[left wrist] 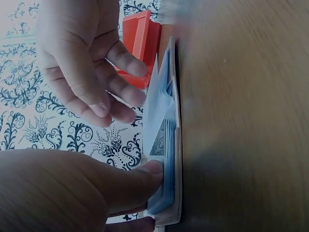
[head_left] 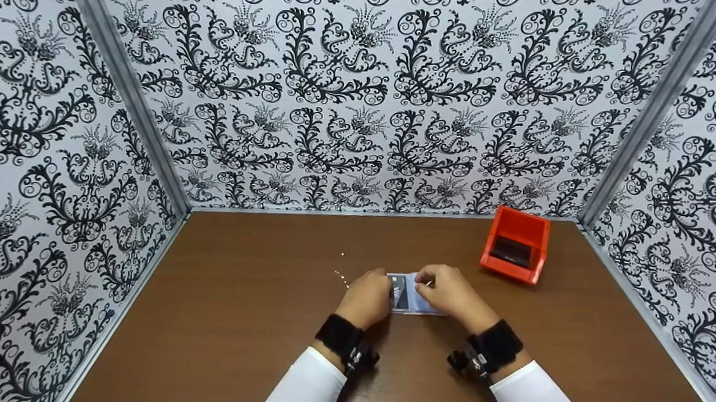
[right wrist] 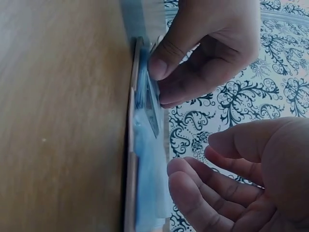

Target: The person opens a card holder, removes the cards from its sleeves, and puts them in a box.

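A card holder [head_left: 422, 306] with a stack of clear bluish plastic sleeves [left wrist: 169, 145] lies opened flat on the brown table. In its left half a dark card [head_left: 401, 293] with pale print shows through. My left hand [head_left: 366, 298] grips the left end of the holder, its thumb against the sleeves and its fingers partly hidden. Over the right half, my right hand [head_left: 451, 289] hovers with loosely bent fingers; in the right wrist view a gap shows between its fingertips [right wrist: 183, 186] and the sleeves. One sleeve leaf stands slightly raised from the stack.
A red open-front bin [head_left: 513, 271] with a dark flat object [head_left: 512, 251] inside stands on the table [head_left: 216, 306] at the back right. Patterned panels [head_left: 353, 103] in grey frames enclose the back and both sides. A few small bright spots show left of my left hand.
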`<state>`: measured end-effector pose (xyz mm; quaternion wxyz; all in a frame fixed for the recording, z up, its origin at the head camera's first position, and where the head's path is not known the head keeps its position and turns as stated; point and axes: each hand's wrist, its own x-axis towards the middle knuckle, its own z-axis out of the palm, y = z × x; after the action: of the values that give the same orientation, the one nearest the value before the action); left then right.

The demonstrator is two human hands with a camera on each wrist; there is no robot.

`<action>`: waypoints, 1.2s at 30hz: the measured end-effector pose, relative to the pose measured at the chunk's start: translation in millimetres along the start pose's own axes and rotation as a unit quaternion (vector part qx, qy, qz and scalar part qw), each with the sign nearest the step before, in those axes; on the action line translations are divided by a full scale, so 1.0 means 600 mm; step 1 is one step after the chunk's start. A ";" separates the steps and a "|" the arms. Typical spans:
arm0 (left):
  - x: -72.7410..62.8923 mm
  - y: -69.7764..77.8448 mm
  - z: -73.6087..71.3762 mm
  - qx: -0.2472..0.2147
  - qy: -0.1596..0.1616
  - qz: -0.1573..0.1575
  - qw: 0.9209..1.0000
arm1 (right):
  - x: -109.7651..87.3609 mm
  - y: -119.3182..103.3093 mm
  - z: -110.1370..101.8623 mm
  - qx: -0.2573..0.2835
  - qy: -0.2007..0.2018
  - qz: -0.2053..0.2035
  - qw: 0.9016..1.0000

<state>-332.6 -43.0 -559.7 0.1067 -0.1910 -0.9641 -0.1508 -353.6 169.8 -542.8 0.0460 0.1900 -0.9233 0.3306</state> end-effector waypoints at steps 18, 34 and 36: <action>0.004 -0.004 -0.005 0.006 -0.036 -0.023 0.999 | 0.003 0.022 0.011 0.048 -0.021 0.091 0.995; -0.002 0.002 -0.001 0.051 0.000 0.024 0.998 | 0.002 0.026 0.022 0.172 -0.012 0.118 0.978; -0.001 0.002 -0.001 0.054 0.002 0.028 0.998 | 0.003 0.025 0.024 0.186 -0.009 0.126 0.974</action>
<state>-331.4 -42.6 -559.3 0.1230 -0.2113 -0.9649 -0.0961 -360.3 171.0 -562.7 -0.0406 0.0802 -0.8624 0.4981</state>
